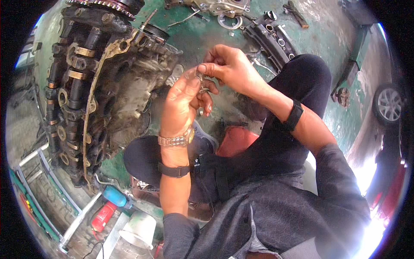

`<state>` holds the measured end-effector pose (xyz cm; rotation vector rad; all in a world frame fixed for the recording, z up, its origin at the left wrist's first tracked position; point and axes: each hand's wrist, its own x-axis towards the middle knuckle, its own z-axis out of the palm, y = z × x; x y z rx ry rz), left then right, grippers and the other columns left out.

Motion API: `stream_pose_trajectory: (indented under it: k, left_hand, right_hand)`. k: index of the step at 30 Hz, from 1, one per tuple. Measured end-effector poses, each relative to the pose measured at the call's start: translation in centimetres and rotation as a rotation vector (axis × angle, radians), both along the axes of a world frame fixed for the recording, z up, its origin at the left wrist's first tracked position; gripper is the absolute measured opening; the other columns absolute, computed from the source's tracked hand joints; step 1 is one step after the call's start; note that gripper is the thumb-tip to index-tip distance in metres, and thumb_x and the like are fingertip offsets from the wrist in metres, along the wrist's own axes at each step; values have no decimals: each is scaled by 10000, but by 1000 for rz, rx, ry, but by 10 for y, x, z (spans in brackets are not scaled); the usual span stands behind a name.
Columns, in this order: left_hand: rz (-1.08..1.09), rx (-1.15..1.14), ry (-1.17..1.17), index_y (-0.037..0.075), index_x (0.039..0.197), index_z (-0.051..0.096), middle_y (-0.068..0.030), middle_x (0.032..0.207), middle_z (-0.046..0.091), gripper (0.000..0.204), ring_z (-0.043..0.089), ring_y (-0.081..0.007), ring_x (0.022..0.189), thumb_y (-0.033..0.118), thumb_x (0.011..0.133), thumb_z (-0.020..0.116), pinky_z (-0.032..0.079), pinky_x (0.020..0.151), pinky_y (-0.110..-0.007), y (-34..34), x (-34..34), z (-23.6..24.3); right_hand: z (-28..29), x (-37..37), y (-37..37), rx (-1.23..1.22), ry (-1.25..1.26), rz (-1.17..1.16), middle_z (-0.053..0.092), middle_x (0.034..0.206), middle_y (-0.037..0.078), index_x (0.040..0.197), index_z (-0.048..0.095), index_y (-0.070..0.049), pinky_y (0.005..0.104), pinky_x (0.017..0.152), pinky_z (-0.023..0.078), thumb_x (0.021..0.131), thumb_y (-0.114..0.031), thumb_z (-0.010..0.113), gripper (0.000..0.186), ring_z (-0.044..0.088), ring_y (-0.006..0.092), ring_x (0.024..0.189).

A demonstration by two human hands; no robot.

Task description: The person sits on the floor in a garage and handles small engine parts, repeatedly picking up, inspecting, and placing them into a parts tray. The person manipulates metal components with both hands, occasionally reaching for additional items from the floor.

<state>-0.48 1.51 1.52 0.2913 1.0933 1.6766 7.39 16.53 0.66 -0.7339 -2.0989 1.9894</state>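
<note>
On my feed I see a worn, green-painted floor [312,45]. On it, at twelve o'clock, lies a flat, silvery metal ring [230,27]; at one, a long, black engine cover [266,46] with round openings. A round, white bucket [140,226] at seven seems to stand there too.

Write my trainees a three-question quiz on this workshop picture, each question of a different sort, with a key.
1. True or false: the watch is worn at the wrist of the left hand.
2. Which fills the upper left of the picture? A) car wheel; B) engine; C) trouser leg.
3. Short answer: is the right hand close to the left hand or far from it?

Key: 1. True. 2. B. 3. Close.
</note>
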Motion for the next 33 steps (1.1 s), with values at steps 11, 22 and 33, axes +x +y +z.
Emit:
stream_pose_trajectory:
  k: [11, 22, 33]
  left_hand:
    - [175, -142, 206, 50, 979, 532, -59, 637, 573, 137, 493, -107, 406, 167, 918, 571, 357, 356, -216, 5, 4, -1]
    - [327, -223, 262, 47, 895, 531, -44, 631, 563, 90, 479, -88, 423, 129, 918, 560, 363, 372, -213, 9, 7, -6]
    - [365, -139, -130, 2, 945, 548, -142, 681, 602, 328, 522, -179, 439, 310, 966, 437, 401, 393, -287, -2, -14, -13]
  right_hand:
    - [-3, 2, -4, 63, 50, 124, 580, 772, 2, 904, 551, 19, 225, 633, 454, 831, -68, 662, 159, 532, 54, 724]
    - [-1, -1, -11, 398, 170, 136, 606, 757, 240, 829, 569, 18, 430, 610, 482, 779, -152, 659, 199, 605, 408, 718]
    - [9, 2, -3, 93, 24, 139, 517, 644, 10, 812, 514, 5, 267, 525, 436, 931, -172, 533, 215, 501, 85, 573]
